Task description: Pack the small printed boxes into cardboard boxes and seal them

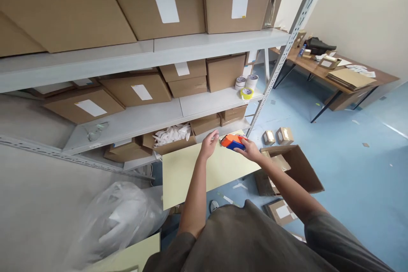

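My right hand grips an orange and blue handheld tape dispenser by its blue handle. The dispenser sits at the far edge of a pale yellow board, which spans the space below my hands. My left hand is just to the left of the dispenser, with its fingers apart, over the board's far edge. It holds nothing that I can see. The dispenser's lower side is hidden from this view.
Grey metal shelves hold cardboard boxes and several tape rolls to the left. A clear plastic bag lies at lower left. An open carton and small boxes sit on the blue floor. A cluttered wooden table stands at the back right.
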The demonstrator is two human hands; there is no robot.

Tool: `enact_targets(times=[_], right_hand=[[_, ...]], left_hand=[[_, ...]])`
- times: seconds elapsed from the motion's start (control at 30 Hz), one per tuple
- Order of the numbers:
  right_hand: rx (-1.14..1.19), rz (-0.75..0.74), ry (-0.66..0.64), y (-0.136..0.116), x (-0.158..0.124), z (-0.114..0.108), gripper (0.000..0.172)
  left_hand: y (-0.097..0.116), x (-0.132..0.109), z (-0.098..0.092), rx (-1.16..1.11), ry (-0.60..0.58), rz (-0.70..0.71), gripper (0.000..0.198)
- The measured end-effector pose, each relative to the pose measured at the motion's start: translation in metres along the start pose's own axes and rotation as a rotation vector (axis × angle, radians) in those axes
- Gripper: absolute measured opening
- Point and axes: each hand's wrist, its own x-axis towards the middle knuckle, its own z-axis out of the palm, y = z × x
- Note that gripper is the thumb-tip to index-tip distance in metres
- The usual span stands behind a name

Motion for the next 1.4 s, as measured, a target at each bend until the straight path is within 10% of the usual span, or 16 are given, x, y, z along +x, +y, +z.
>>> enact_targets(times=[0.13,0.33,0.5,0.73,0.9,1.4], right_hand=[[0.005,-0.133,-0.038,-0.034,0.013,-0.013,0.040],[-0.027,-0.102,-0.034,-0.061,0.039,-0.006,0.042],[-0.049,-0.038,-0.048,-0.062,0.039,0.008,0.045],[-0.086,-0.133,-0.004,-0.040,0.065,0.018,0.035],[-0.201,-0.293,0.103,-0.008,0.123,0.015,0.024],[-0.390,-0.175,-0.155,0.086,0.356,0.019,0.043]], left_hand=[[0.030,0.013,-0.033,-0.025,-0.148,0.052,0.036],[0.032,0.013,-0.048,0.050,0.065,0.162,0.021],[0.027,0.014,-0.061,0.305,0.214,0.288,0.021],[0.030,0.036,-0.071,0.301,0.103,0.301,0.033],[0.009,0.031,-0.064,0.156,0.275,-0.013,0.102],[-0.008,0.028,-0.051,0.275,0.484,-0.175,0.076]])
